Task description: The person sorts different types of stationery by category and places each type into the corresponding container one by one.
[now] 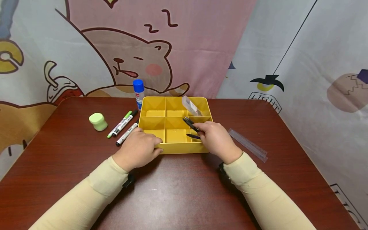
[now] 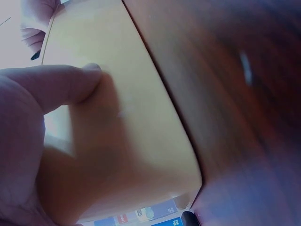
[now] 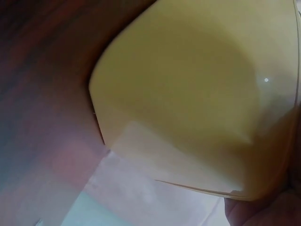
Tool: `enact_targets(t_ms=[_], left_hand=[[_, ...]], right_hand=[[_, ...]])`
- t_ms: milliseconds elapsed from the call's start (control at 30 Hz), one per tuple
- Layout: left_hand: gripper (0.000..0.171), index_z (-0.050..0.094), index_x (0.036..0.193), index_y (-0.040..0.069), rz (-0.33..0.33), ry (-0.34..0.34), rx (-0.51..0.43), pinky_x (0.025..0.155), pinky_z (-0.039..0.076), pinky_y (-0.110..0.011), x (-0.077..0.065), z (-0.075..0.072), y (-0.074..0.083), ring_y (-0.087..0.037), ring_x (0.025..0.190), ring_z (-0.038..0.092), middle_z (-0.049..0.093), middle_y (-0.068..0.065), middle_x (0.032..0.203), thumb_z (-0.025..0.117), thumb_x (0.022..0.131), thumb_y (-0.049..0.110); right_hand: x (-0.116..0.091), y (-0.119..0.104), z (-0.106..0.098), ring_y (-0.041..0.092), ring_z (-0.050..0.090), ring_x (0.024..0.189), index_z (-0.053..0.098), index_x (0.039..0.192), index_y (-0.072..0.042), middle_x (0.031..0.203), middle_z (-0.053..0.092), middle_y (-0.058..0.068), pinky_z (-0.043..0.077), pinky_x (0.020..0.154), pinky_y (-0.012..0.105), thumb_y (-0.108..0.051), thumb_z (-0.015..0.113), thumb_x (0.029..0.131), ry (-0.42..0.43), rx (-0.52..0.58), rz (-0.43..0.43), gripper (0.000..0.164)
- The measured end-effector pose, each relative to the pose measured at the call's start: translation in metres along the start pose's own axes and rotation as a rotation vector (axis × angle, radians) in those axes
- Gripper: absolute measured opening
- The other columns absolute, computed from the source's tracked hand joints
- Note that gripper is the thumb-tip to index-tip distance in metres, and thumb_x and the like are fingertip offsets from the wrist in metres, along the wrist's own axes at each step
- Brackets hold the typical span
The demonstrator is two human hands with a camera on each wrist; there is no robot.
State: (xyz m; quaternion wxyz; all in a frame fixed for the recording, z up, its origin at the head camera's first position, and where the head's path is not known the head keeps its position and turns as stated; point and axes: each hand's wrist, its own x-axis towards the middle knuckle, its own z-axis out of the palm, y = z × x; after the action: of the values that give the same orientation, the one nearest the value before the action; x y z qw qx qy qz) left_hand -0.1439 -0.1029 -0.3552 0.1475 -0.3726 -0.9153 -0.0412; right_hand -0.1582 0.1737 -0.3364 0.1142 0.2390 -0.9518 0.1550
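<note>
A yellow compartment box [image 1: 181, 148] sits on the table. The left hand [image 1: 141, 147] grips its front wall near the left corner, fingers over the rim; in the left wrist view the thumb [image 2: 70, 84] presses on the outer face of the box [image 2: 141, 117]. Over the box's front right compartment, the right hand [image 1: 216, 138] holds black pens [image 1: 190, 123], their ends pointing left. Another dark pen [image 1: 193, 136] sticks out beneath that hand; whether it is held too is unclear. The right wrist view shows mostly the box's outer wall [image 3: 188, 84].
Left of the box lie several markers [image 1: 123, 124], a green sponge-like block [image 1: 98, 122] and a blue-capped glue stick [image 1: 139, 92], which stands upright. A clear plastic case [image 1: 191, 106] leans in the back right compartment. Transparent rulers [image 1: 248, 145] lie to the right.
</note>
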Motion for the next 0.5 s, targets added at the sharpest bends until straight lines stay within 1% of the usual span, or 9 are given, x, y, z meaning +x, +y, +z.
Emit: enact_targets(t_ms=[100,333,500], left_hand=[[0.029,0.048,0.063,0.026,0.000,0.000,0.001,0.065,0.033,-0.041,0.0000,0.0014,-0.0002,-0.006,0.057,0.050,0.047,0.011,0.056,0.070,0.079,0.037],[0.030,0.047,0.062,0.026,0.012,0.016,0.005,0.063,0.032,-0.041,0.0005,0.0013,0.0000,-0.006,0.056,0.049,0.047,0.011,0.056,0.070,0.078,0.037],[0.031,0.046,0.062,0.025,0.015,0.026,0.011,0.063,0.032,-0.041,0.0003,0.0007,-0.0001,-0.006,0.055,0.049,0.046,0.011,0.056,0.071,0.077,0.036]], right_hand=[[0.0017,-0.0004,-0.0006,0.012,0.055,0.075,0.068,0.110,-0.014,0.095,0.067,0.002,0.049,0.065,0.034,-0.006,0.064,0.083,-0.016,-0.001,-0.001,0.029],[0.0050,-0.0017,-0.0008,0.012,0.052,0.065,0.070,0.104,-0.015,0.087,0.068,-0.002,0.046,0.059,0.032,-0.004,0.062,0.081,-0.054,0.006,0.025,0.026],[0.0076,-0.0026,-0.0008,0.013,0.053,0.065,0.071,0.103,-0.015,0.088,0.068,-0.002,0.046,0.060,0.032,-0.005,0.062,0.082,-0.085,-0.005,0.051,0.025]])
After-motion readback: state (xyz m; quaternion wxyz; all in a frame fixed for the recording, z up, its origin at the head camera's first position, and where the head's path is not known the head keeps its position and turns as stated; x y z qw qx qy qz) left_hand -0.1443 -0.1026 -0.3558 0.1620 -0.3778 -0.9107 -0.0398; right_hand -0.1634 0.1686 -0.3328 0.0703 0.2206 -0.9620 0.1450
